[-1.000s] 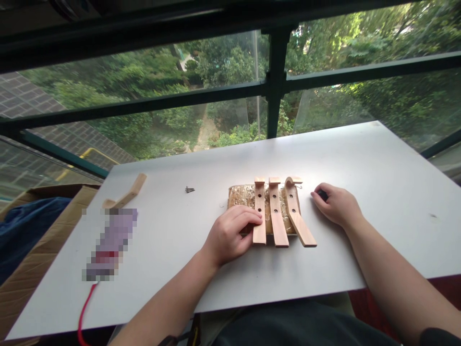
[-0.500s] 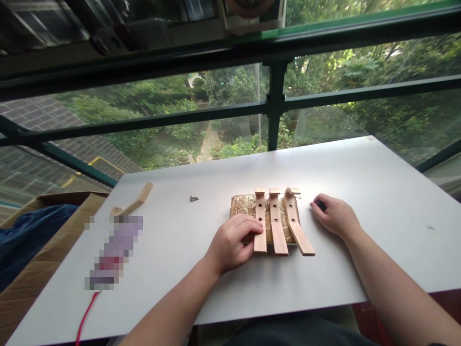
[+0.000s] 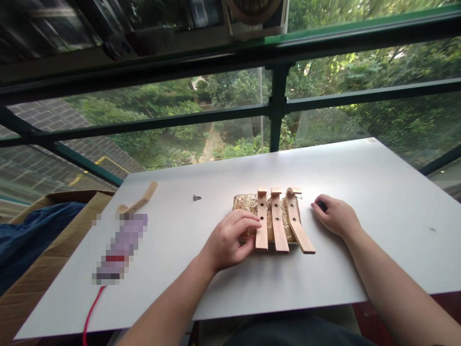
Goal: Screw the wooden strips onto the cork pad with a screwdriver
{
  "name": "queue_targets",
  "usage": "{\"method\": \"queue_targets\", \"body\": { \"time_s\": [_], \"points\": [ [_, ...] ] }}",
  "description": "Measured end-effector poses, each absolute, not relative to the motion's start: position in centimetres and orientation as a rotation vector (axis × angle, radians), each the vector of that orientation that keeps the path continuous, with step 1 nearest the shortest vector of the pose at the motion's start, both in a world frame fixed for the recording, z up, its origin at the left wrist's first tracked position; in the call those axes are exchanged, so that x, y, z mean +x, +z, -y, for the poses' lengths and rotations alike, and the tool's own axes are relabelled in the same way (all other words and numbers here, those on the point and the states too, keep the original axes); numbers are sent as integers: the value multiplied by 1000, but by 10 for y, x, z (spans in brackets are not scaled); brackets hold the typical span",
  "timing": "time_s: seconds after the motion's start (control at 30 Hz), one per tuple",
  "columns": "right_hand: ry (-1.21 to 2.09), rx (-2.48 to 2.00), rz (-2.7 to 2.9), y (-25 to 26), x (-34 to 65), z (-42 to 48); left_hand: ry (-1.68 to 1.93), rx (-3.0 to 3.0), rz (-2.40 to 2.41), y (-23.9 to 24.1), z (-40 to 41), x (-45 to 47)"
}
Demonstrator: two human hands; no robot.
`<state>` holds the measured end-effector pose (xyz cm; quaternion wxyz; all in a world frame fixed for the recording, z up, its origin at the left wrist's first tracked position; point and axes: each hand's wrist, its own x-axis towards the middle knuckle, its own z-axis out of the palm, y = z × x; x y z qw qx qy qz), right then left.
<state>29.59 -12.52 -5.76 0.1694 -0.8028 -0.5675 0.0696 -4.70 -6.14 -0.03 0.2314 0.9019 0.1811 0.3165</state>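
As the right hand [image 3: 337, 214] clasps a small black object [image 3: 321, 206] centre-right, the left hand [image 3: 229, 238], fingers parted, seemingly aligns the leftmost pale hooked wooden strip [image 3: 262, 234]; steadiness looks needed next.

The table [image 3: 173, 226] holds, left to right, one hook [image 3: 145, 196], screws [image 3: 196, 197], and a block [image 3: 245, 203] under three hooks [image 3: 278, 228].

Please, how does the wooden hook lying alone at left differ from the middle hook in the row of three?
The lone hook lies on the white table; the middle hook lies across the brown block. The lone hook shows its bent side profile; the middle hook shows its face, with two dark spots. Both are pale wood.
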Motion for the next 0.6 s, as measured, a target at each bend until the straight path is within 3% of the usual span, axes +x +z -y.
{"method": "queue_targets", "body": {
  "time_s": [0.1, 0.2, 0.33, 0.6],
  "points": [
    [201, -2281, 1621, -59, 296, 125, 887, 2498, -675, 0, 39, -69],
    [210, -2280, 1621, -60, 298, 126, 923, 2391, -1257, -6, -1, -103],
    [218, -2271, 1624, -62, 299, 126, 933, 2218, -1687, -23, -53, -149],
    [204, -2276, 1618, -64, 298, 126, 833, 2124, -1874, -62, -70, -170]
  ]
}}
